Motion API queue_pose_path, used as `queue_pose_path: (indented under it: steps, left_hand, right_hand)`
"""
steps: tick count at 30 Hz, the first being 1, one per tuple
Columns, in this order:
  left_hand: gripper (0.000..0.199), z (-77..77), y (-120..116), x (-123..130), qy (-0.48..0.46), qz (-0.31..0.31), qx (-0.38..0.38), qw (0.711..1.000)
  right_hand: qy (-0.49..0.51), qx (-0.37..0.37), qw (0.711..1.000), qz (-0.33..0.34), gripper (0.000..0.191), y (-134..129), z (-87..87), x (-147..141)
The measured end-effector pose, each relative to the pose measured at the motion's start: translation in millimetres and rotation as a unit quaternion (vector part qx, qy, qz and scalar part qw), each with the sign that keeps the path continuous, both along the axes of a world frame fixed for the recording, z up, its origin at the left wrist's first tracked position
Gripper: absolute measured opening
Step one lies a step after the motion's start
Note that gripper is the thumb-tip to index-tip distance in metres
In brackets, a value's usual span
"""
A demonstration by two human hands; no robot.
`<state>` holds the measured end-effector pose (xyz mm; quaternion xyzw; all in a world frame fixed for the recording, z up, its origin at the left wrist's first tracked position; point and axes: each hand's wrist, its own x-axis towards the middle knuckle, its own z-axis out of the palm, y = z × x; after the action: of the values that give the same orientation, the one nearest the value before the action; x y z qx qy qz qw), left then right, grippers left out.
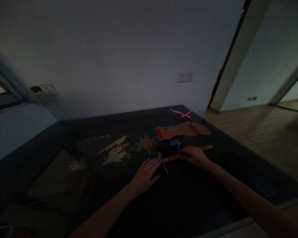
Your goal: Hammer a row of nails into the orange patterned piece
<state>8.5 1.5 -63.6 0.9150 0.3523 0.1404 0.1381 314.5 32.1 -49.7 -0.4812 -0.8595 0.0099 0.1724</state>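
A hammer with a wooden handle (172, 158) and a narrow metal head (165, 167) lies on the dark table. My left hand (146, 173) rests flat beside the metal head, its fingertips near or touching it, fingers stretched and thumb apart. The fingers of my right hand (193, 155) are curled over the middle of the wooden handle, whose thicker end sticks out to the right. Just behind the handle stands a small dark blue box (172, 142).
An orange and red cardboard piece (195, 129) with small dark items on its left part lies behind the box. A pink ribbon (180, 113) is near the back edge. Flower and bird pictures (116, 153) decorate the tabletop. A wall with a socket (185, 77) stands behind.
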Motion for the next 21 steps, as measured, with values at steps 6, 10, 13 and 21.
queue_pose_path:
  steps: [6, 10, 13, 21]
  left_hand:
    - [0.06, -1.9, 1, 1, 0.018, -0.005, 0.001, 1.0]
    - [0.062, -1.8, 2, 1, 0.016, -0.006, -0.004, 1.0]
    - [0.064, -1.2, 2, 1, 0.016, -0.008, -0.014, 1.0]
    - [0.07, -4.5, 3, 1, 0.013, -0.009, -0.009, 1.0]
  right_hand:
    - [0.038, -0.001, 0.999, 0.004, 0.014, 3, -10.9, 2]
    - [0.068, -0.002, 0.998, 0.006, 0.013, 4, -15.2, 0]
    - [0.084, -0.003, 0.996, 0.0, 0.014, 5, -18.3, 0]
    - [0.098, -0.003, 0.995, -0.008, 0.012, 11, -23.5, 1]
